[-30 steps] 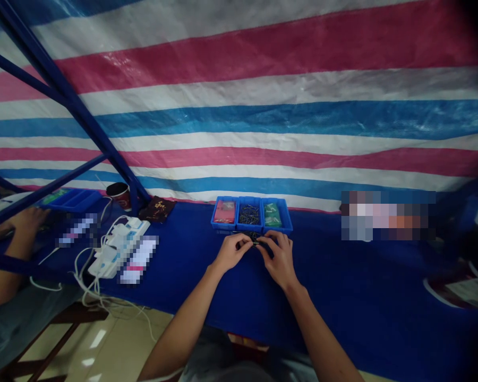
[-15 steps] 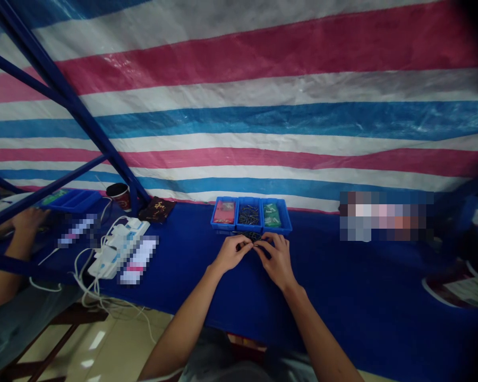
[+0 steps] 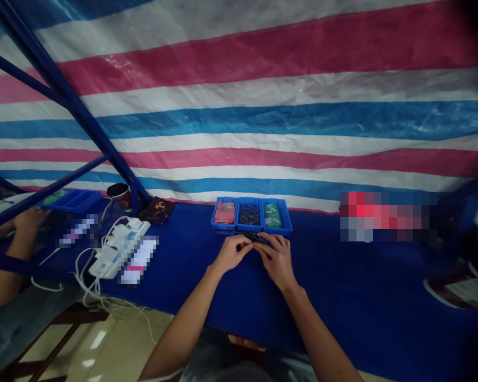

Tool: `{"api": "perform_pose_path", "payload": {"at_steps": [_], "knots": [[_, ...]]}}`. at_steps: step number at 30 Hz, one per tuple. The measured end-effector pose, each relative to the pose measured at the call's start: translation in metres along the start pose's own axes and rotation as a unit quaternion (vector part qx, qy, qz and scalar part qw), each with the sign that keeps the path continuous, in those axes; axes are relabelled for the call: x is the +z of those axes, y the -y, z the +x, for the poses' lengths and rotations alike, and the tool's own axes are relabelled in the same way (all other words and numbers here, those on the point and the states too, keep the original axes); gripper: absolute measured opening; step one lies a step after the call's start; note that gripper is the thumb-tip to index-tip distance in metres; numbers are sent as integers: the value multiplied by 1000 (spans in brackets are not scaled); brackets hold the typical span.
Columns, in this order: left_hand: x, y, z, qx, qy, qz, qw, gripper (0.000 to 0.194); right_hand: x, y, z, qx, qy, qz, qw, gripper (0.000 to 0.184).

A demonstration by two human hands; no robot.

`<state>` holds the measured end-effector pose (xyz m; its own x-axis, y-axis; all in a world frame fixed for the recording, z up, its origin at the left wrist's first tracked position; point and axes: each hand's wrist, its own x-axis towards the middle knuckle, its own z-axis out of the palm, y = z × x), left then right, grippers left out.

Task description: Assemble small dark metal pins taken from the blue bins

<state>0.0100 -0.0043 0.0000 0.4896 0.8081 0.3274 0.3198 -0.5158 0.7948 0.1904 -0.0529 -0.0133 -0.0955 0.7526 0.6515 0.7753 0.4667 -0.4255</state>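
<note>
Small dark pieces at the fingertips, in front of the bins

Small dark pieces (image 3: 253, 236) are lying in a cluster just in front of a row of three blue bins (image 3: 225, 228), and from my remote seat I am seeing both hands working right at their near edge. The left hand (image 3: 231, 253) is bending its thumb and forefinger into a narrow pinch; the right hand (image 3: 278, 257) is bringing its fingertips in to meet it, its other fingers loosely arched. I am not managing to make out what, if anything, either pinch is holding: it is too small and dark. I am judging this as a close two-handed fingertip step, one calling for a light, steady touch and little arm travel.

Behind the hands, the left bin is holding a red packet (image 3: 224, 212), the middle one loose metal pins (image 3: 249, 215), the right one a green packet (image 3: 271, 214). That front wall is probably limiting forward reach. Over to the left, a power strip (image 3: 121, 249) is trailing white cables (image 3: 78, 265) across the blue table (image 3: 191, 265), near a cup (image 3: 119, 196) and a brown pouch (image 3: 158, 209). Another person's hand (image 3: 30, 218) is showing beyond the blue frame (image 3: 88, 127), well apart from my workspace.
</note>
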Motion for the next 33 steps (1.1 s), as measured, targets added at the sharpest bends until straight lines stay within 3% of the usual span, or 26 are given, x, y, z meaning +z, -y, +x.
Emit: {"api": "perform_pose_path", "payload": {"at_steps": [33], "knots": [[1, -3, -2, 0, 2, 22, 1000, 23, -2, 5, 2, 51, 41, -38, 997, 20]]}}
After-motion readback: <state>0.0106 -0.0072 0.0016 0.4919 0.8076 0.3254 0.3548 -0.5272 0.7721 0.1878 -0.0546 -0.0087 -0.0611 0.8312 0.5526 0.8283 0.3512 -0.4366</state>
